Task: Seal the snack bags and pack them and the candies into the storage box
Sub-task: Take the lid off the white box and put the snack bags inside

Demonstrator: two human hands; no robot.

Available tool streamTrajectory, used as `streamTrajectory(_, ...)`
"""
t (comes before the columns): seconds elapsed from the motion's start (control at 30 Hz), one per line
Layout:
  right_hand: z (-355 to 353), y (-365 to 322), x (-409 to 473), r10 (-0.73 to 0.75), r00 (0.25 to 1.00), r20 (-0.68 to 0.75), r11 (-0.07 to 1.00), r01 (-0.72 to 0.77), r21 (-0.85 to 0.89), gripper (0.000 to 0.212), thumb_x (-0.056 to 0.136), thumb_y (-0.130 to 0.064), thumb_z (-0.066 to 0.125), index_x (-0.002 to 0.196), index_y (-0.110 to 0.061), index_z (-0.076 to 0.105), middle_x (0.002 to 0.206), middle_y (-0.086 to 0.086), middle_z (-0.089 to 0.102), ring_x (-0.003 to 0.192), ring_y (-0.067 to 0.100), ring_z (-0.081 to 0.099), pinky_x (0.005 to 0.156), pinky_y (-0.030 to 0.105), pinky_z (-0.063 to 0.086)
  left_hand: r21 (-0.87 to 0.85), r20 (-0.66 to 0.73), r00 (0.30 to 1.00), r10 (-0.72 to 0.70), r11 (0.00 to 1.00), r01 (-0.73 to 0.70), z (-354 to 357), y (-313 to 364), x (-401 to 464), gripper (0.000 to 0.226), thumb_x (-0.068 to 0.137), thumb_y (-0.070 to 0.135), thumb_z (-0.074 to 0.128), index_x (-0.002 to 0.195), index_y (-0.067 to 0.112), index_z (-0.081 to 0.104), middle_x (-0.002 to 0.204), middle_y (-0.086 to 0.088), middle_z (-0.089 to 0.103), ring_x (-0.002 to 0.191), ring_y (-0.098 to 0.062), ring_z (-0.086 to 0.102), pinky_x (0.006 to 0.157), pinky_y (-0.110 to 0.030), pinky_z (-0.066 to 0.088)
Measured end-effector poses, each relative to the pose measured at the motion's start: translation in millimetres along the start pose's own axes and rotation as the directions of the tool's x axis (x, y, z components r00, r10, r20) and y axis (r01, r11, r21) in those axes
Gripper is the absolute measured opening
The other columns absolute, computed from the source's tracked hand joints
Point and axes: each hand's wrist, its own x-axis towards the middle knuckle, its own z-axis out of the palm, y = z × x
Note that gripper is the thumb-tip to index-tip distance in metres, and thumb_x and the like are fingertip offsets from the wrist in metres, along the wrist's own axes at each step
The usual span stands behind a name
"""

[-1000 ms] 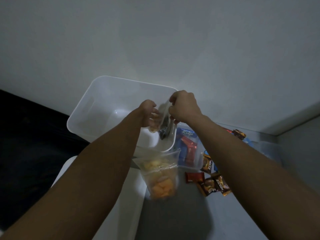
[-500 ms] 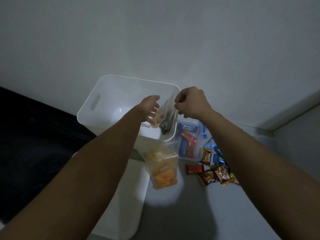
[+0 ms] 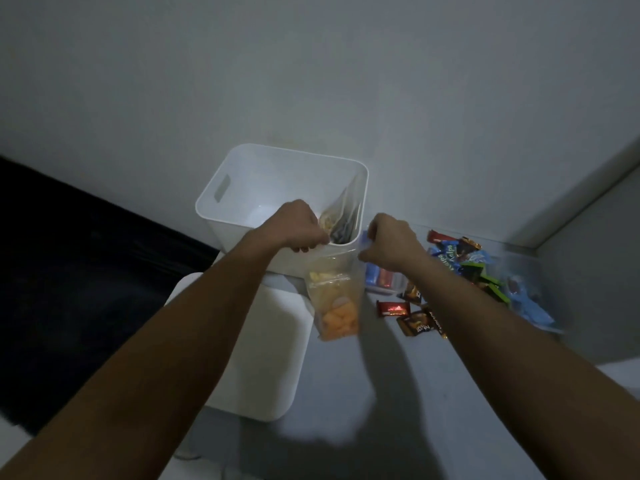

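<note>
A white storage box (image 3: 221, 202) stands against the wall. Inside it a clear snack bag (image 3: 341, 214) leans on the right wall. In front of the box stands a second clear snack bag (image 3: 334, 306) with orange and yellow pieces. My left hand (image 3: 298, 226) pinches that bag's top left corner, and my right hand (image 3: 391, 240) pinches its top right corner. Wrapped candies (image 3: 419, 323) lie loose on the surface to the right, partly behind my right forearm.
A white lid (image 3: 259, 341) lies flat under my left forearm. A small clear container (image 3: 382, 277) with blue and red packets sits right of the box. More candy wrappers and blue packets (image 3: 460, 261) pile toward the right corner. On the left is a dark area.
The clear bag I held over the box has gone into it and leans on the right wall. Both hands let it go and dropped to the top of the orange snack bag.
</note>
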Motion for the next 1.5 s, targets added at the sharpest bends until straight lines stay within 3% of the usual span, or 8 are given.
streamTrajectory(0.1,24,7,-10,0.084,0.996,0.038,0.992,-0.087,0.088,0.047,0.071,-0.017,0.082,0.107,-0.007,0.054,0.099,0.007,0.058,0.095,0.024,0.057,0.075,0.033,0.049,0.098,-0.113,0.988,0.101,0.991,-0.09,13,-8,-17,0.015,0.064,0.023,0.083,0.068,0.014,0.072,0.073,-0.003,0.071,0.073,-0.017,0.066,0.067,-0.025,0.051)
streamTrajectory(0.3,60,11,-30,0.055,0.998,0.013,0.993,-0.057,0.107,0.048,0.062,-0.025,0.088,0.083,-0.022,0.045,0.087,0.002,0.065,0.093,0.024,0.061,0.089,0.047,0.049,0.223,-0.109,0.979,0.173,0.964,-0.145,42,-21,-30,0.039,0.064,0.02,0.085,0.101,0.017,0.072,0.097,-0.005,0.072,0.091,-0.022,0.066,0.084,-0.033,0.053)
streamTrajectory(0.47,64,20,-44,-0.172,0.972,0.158,0.983,0.179,-0.029,0.028,0.075,-0.016,0.078,0.098,-0.018,0.063,0.084,-0.007,0.056,0.087,0.014,0.057,0.078,0.026,0.045,0.212,-0.085,0.982,0.17,0.966,-0.149,46,-28,-33,0.027,0.071,0.017,0.079,0.098,0.015,0.076,0.099,-0.006,0.074,0.093,-0.022,0.067,0.086,-0.034,0.053)
streamTrajectory(0.6,64,18,-52,-0.239,0.935,0.262,0.948,0.283,-0.146,0.022,0.076,-0.017,0.076,0.098,-0.014,0.073,0.1,0.003,0.065,0.092,0.017,0.06,0.081,0.03,0.051,0.154,-0.034,0.983,0.182,0.973,-0.175,43,-32,-34,0.011,0.071,0.011,0.077,0.082,0.012,0.078,0.084,-0.006,0.075,0.082,-0.019,0.069,0.078,-0.033,0.056)
streamTrajectory(0.7,50,11,-52,-0.216,0.916,0.338,0.935,0.293,-0.197,0.017,0.075,-0.013,0.076,0.092,-0.01,0.071,0.09,0.004,0.067,0.083,0.017,0.061,0.071,0.024,0.049,0.14,0.019,0.982,0.188,0.972,-0.189,34,-26,-38,0.009,0.071,0.009,0.076,0.079,0.011,0.078,0.075,-0.003,0.073,0.072,-0.017,0.068,0.073,-0.032,0.056)
streamTrajectory(0.9,-41,-19,-45,-0.151,0.901,0.407,0.986,0.168,-0.007,0.014,0.083,-0.006,0.071,0.078,-0.013,0.059,0.077,0.003,0.064,0.06,0.013,0.067,0.054,0.019,0.054,-0.013,0.043,0.986,0.162,0.987,-0.161,-33,9,-48,0.006,0.079,0.006,0.07,0.082,0.003,0.075,0.067,-0.016,0.065,0.05,-0.022,0.057,0.046,-0.023,0.05)
streamTrajectory(1.2,-134,-64,-28,-0.16,0.983,0.087,0.907,0.112,0.406,0.022,0.089,-0.012,0.067,0.082,0.008,0.06,0.08,0.019,0.073,0.069,0.032,0.073,0.061,0.044,0.061,-0.062,-0.173,0.977,0.124,0.989,-0.136,-130,54,-41,0.013,0.081,0.007,0.067,0.086,-0.004,0.071,0.067,-0.013,0.064,0.049,-0.022,0.056,0.045,-0.024,0.048)
streamTrajectory(1.5,-116,-87,4,0.002,0.989,-0.151,0.812,0.087,0.578,0.009,0.086,0.0,0.059,0.082,0.005,0.064,0.084,0.021,0.071,0.064,0.033,0.072,0.056,0.044,0.061,-0.164,-0.286,0.958,0.034,0.983,-0.084,-157,63,-20,0.014,0.079,0.001,0.065,0.087,-0.011,0.068,0.075,-0.024,0.066,0.054,-0.03,0.066,0.052,-0.034,0.06)
